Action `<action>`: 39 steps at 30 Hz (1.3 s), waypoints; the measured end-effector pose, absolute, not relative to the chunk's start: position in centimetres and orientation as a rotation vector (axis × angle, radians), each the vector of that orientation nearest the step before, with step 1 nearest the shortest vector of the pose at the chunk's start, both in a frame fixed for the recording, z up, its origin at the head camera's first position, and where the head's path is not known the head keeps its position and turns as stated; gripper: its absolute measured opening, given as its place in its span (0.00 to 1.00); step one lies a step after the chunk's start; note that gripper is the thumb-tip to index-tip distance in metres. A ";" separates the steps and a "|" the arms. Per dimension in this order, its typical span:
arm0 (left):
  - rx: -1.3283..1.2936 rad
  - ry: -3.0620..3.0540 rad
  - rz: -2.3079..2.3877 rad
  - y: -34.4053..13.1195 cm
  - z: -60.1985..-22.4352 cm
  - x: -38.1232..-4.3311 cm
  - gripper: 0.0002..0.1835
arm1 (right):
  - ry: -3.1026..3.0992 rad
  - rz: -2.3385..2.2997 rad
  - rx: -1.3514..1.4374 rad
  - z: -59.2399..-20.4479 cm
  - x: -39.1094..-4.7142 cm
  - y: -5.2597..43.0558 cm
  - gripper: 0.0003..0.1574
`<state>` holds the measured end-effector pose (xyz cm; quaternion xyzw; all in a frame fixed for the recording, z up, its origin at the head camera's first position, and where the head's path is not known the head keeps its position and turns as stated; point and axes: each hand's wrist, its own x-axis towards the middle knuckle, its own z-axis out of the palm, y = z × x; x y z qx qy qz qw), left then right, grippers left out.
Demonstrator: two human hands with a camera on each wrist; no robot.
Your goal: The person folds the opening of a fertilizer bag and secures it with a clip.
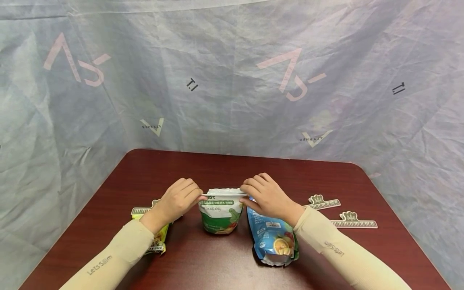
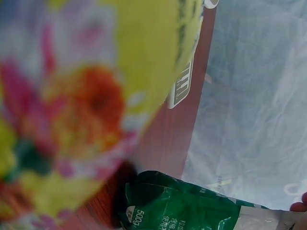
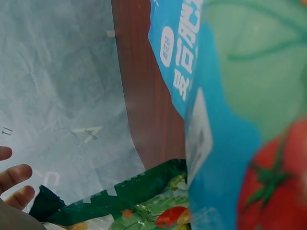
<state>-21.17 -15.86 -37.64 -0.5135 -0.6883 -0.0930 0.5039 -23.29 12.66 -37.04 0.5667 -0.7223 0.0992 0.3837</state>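
Note:
A green and white bag (image 1: 220, 219) with vegetable pictures stands upright mid-table, its top edge drawn out flat between both hands. At its left top corner, my left hand (image 1: 181, 196) pinches the edge between thumb and fingers. My right hand (image 1: 267, 198) pinches the opposite corner the same way. Up close in the left wrist view, a yellow bag (image 2: 148, 62) hides part of the scene, with the green bag (image 2: 187, 206) below it. A blue bag (image 3: 216, 158) fills much of the right wrist view, beside the green bag (image 3: 144, 201).
The yellow bag (image 1: 159, 239) is under my left forearm, near a piano-key clip (image 1: 140, 211). Right of centre is the blue fruit-print bag (image 1: 272, 241). Two more piano-key clips (image 1: 329, 204) lie beyond my right forearm on the red-brown table (image 1: 203, 266). Grey cloth (image 1: 232, 112) hangs behind.

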 end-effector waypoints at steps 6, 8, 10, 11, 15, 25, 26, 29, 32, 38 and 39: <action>-1.243 -1.663 -0.221 -15.8 -37.6 -21.4 0.15 | -1.828 0.284 1.413 -36.9 -23.6 13.9 0.18; -1.242 -1.664 -0.217 -15.8 -37.6 -21.4 0.15 | -1.834 0.292 1.400 -36.9 -23.7 14.4 0.19; -1.242 -1.664 -0.212 -15.8 -37.7 -21.5 0.15 | -1.836 0.300 1.389 -36.9 -23.9 15.0 0.19; -1.242 -1.665 -0.209 -15.8 -37.7 -21.6 0.15 | -1.836 0.301 1.382 -36.9 -24.0 15.3 0.20; -1.243 -1.658 -0.211 -15.7 -37.5 -21.4 0.15 | -1.824 0.300 1.353 -37.0 -24.2 16.6 0.20; -1.260 -1.665 -0.222 -15.7 -37.5 -20.9 0.16 | -1.895 0.258 1.280 -38.0 -24.4 20.2 0.20; -1.260 -1.663 -0.222 -15.7 -37.5 -20.9 0.16 | -1.915 0.254 1.279 -38.2 -24.4 20.6 0.20; -1.255 -1.665 -0.220 -15.7 -37.5 -20.8 0.16 | -1.989 0.234 1.265 -38.6 -24.6 21.8 0.20; -1.249 -1.665 -0.214 -15.7 -37.4 -20.8 0.16 | -2.066 0.206 1.244 -39.0 -24.8 23.2 0.21; -1.240 -1.669 -0.214 -15.8 -37.3 -20.8 0.16 | -2.237 0.145 1.177 -39.7 -25.4 25.8 0.24; -1.240 -1.671 -0.216 -15.8 -37.2 -20.8 0.16 | -2.261 0.136 1.162 -39.8 -25.4 26.2 0.24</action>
